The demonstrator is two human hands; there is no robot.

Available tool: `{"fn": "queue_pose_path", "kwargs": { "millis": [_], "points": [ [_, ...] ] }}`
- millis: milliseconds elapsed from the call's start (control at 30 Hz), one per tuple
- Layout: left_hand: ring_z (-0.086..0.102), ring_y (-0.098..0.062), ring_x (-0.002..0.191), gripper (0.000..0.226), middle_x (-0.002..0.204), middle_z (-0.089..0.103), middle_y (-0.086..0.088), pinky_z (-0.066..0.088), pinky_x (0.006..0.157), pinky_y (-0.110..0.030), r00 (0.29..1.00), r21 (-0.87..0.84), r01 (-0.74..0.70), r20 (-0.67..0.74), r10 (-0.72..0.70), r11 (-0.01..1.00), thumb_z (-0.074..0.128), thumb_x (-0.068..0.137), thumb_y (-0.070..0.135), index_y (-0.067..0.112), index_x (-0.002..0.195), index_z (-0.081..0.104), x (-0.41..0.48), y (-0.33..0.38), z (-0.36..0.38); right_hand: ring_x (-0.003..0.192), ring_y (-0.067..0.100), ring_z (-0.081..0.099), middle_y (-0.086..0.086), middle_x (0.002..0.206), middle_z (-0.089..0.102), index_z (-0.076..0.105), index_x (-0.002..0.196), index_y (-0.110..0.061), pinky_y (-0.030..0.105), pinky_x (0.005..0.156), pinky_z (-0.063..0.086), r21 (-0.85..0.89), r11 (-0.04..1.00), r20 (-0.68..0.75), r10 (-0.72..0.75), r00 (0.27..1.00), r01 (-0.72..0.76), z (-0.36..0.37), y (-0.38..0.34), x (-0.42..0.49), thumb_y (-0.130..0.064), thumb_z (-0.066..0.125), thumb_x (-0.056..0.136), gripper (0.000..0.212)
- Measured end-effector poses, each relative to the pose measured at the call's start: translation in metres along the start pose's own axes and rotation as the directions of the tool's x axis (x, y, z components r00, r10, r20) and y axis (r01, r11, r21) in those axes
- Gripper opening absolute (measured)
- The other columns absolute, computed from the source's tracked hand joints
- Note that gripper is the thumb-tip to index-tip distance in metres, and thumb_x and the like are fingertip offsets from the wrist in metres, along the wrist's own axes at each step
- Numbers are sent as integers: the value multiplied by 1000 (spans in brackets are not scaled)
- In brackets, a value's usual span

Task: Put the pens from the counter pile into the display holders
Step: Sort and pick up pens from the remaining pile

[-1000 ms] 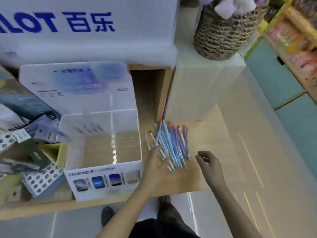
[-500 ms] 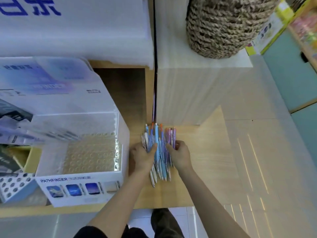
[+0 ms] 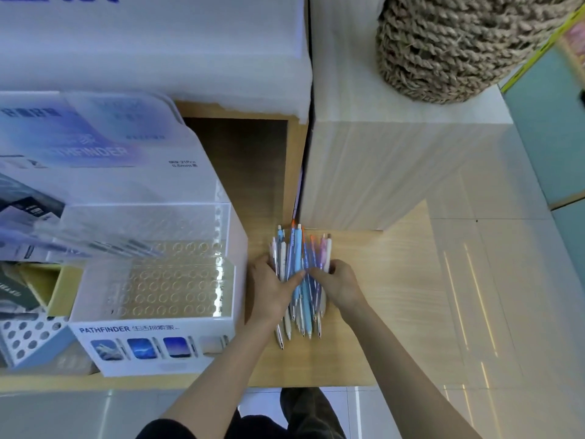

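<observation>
Two hands work on a pale wooden counter [image 3: 364,312] above a glossy tiled floor. The pens [image 3: 300,274] lie bunched, tips toward the person, clicker ends probably away. The left hand [image 3: 270,291] and right hand [image 3: 340,285] cup the pile from either side, fingers pressed against it. A clear display holder [image 3: 164,280] stands just left; a woven basket [image 3: 459,45] sits beyond.
</observation>
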State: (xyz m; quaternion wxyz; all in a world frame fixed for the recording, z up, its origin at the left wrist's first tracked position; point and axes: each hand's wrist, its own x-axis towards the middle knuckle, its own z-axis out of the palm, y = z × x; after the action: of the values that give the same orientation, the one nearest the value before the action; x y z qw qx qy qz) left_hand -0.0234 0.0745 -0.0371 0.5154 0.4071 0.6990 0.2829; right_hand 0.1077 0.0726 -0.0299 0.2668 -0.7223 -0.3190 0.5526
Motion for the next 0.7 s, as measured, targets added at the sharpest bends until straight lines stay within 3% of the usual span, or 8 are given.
{"fn": "queue_pose_path", "kwargs": {
  "millis": [100, 167, 233, 400, 533, 700],
  "points": [
    [49, -23, 118, 74, 123, 49, -10, 41, 104, -36, 994, 105, -88, -55, 94, 991, 84, 71, 19, 5, 132, 44, -10, 1, 0, 88, 21, 68, 5, 94, 71, 66, 96, -17, 42, 84, 55, 4, 999, 28, -38, 999, 38, -4, 5, -3, -13, 59, 91, 9],
    [36, -21, 129, 87, 134, 42, -11, 31, 109, -31, 985, 181, -152, -58, 164, 972, 82, 73, 21, 7, 142, 31, -18, 0, -4, 88, 20, 67, 5, 95, 70, 64, 98, -16, 41, 83, 54, -59, 995, 39, -74, 997, 76, -5, 6, -4, -11, 59, 89, 11],
    [25, -21, 138, 95, 147, 32, -12, 25, 114, -36, 983, 238, -167, -34, 180, 957, 78, 78, 26, 7, 149, 18, -24, -5, -8, 86, 22, 65, 7, 94, 68, 62, 101, -11, 41, 80, 54, -132, 987, 21, -88, 996, 90, -5, 8, -2, -11, 59, 85, 16],
    [25, -25, 142, 79, 155, 24, -16, 22, 116, -36, 995, 335, -26, -82, 57, 942, 62, 91, 25, 2, 150, 14, -47, -10, -13, 70, 19, 56, 2, 76, 60, 58, 92, -13, 31, 63, 47, -148, 984, -8, -99, 995, 97, -8, 14, 0, -9, 59, 84, 9],
    [37, -29, 135, 68, 149, 32, -16, 36, 105, -35, 979, 511, -8, -173, 111, 860, 58, 93, 19, 1, 147, 21, -68, -13, -12, 62, 14, 47, -1, 68, 53, 52, 80, -18, 26, 56, 38, -95, 988, -67, -129, 989, 123, -17, 23, -1, -6, 57, 83, 13],
    [58, -23, 106, 38, 120, 53, -10, 45, 81, -28, 990, 705, 85, -142, 23, 704, 48, 99, 28, 4, 128, 42, -73, -17, -12, 51, 11, 43, -6, 57, 49, 47, 70, -25, 27, 52, 37, -70, 981, -54, -187, 981, 183, -21, 26, -4, -17, 61, 89, 25]
  ]
}}
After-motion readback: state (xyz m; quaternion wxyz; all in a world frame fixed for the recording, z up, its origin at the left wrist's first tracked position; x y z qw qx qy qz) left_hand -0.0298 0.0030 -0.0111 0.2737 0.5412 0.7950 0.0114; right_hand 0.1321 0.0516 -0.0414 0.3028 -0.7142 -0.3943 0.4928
